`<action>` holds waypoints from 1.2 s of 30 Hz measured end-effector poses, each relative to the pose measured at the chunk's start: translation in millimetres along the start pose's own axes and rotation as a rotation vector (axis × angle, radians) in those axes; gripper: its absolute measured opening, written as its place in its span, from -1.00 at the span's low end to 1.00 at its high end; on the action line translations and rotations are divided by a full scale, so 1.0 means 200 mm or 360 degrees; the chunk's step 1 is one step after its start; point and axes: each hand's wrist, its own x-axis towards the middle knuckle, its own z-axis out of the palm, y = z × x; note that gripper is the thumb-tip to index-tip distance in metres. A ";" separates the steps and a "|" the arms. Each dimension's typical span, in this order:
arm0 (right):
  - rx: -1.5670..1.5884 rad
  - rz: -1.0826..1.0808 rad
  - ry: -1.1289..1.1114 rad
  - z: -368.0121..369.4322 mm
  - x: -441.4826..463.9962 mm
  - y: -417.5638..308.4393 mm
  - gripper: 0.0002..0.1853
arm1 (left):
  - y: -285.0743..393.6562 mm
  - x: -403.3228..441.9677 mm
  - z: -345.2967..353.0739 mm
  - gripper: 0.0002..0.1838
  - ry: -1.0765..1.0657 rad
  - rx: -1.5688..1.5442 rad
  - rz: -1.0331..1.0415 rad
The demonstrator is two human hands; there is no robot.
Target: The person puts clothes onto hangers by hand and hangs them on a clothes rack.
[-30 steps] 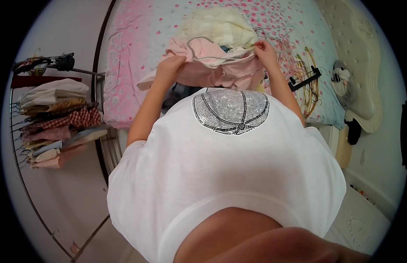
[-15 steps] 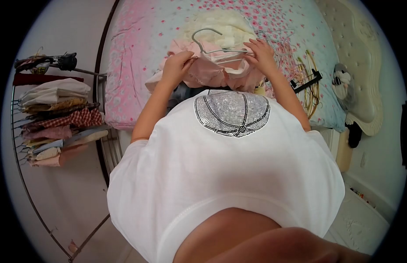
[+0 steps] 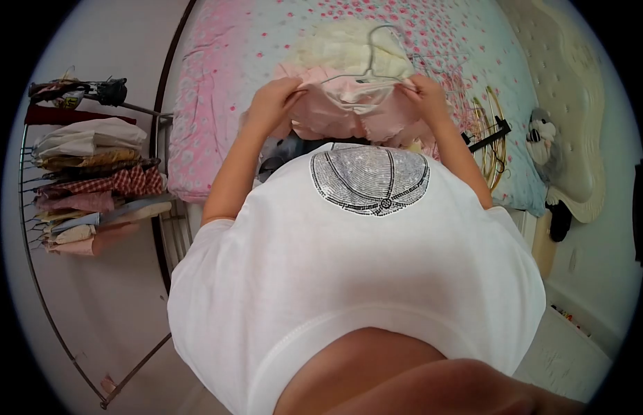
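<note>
Both my arms reach forward, elbows bent outward; left hand (image 3: 272,104) and right hand (image 3: 429,99) apart, fingers pinched.

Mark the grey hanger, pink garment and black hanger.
Grey hanger (image 3: 370,58), head view, on the hook's stem.
Pink garment (image 3: 329,119), head view, on the fabric below the hanger.
Black hanger (image 3: 489,137), head view, on its bar.

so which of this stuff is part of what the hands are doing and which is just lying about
In the job:
pink garment, held by left hand and right hand
grey hanger, at its edge

Apparently just lying about:
cream garment
black clip hanger
soft toy
</note>
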 end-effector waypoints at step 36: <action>0.0855 0.0325 0.0428 -0.10 -0.24 0.21 -0.87 | -0.08 0.02 0.01 -0.85 -0.0060 0.0096 -0.0131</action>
